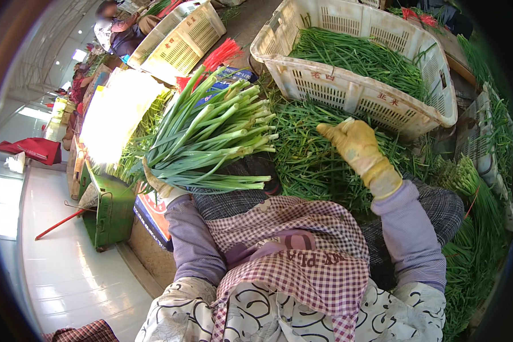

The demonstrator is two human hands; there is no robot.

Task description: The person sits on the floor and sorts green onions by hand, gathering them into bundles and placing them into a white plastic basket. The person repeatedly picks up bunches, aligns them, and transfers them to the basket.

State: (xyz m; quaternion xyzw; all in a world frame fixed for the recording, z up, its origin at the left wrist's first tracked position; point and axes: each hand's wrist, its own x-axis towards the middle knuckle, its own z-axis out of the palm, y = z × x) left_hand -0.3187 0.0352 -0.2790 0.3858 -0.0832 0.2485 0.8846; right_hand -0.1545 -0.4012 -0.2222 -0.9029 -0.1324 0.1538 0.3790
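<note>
A thick bunch of leafy green stalks (pixel 213 132), resembling scallions or green garlic, fans out with its pale cut ends to the right. My left hand (pixel 157 183), in a worn glove, grips the bunch at its lower left, the fingers mostly hidden by leaves. My right hand (pixel 354 143), in a stained yellow glove, hovers over loose green leaves (pixel 312 158) heaped in front of me. Its fingers are curled and one digit sticks out leftward; whether anything small is pinched there cannot be made out.
A white plastic crate (pixel 346 81) holding long greens stands ahead. A second crate (pixel 184 42) and red ties (pixel 222 53) lie further left. Bundled chives (pixel 474 205) lie at my right. A green crate (pixel 111 213) stands at left; a person (pixel 119 28) sits beyond.
</note>
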